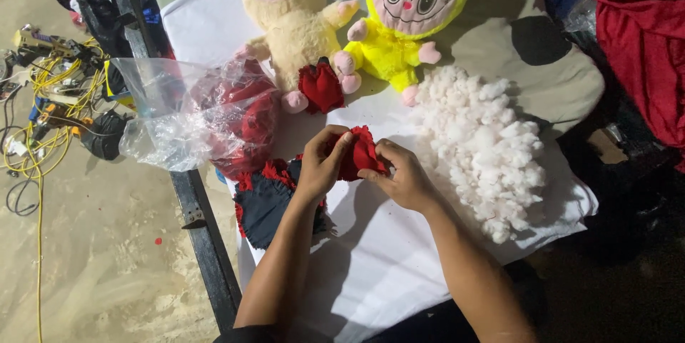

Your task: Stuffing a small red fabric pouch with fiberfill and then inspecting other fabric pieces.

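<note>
Red fabric is the material in hand: I see a small red cloth piece [359, 154] with a frilled edge held between both hands above the white sheet [385, 243] that covers the table. The left hand [322, 161] grips the piece from its left side, thumb on top and fingers curled closed on the cloth. The right hand [403, 175] pinches the piece from the right, fingers together and clamped on the same cloth. Under the left wrist lies a dark blue cloth piece [267, 204] with red frill trim, flat on the sheet. Just right of the hands sits a pile of white stuffing [478, 136]. Behind the hands, a cream plush doll [292, 14] and a yellow plush doll [407, 22] sit side by side, and a second red cloth piece [321, 87] rests against the cream doll. A clear plastic bag [193, 111] holding more red cloth lies to the left, at the table edge.
</note>
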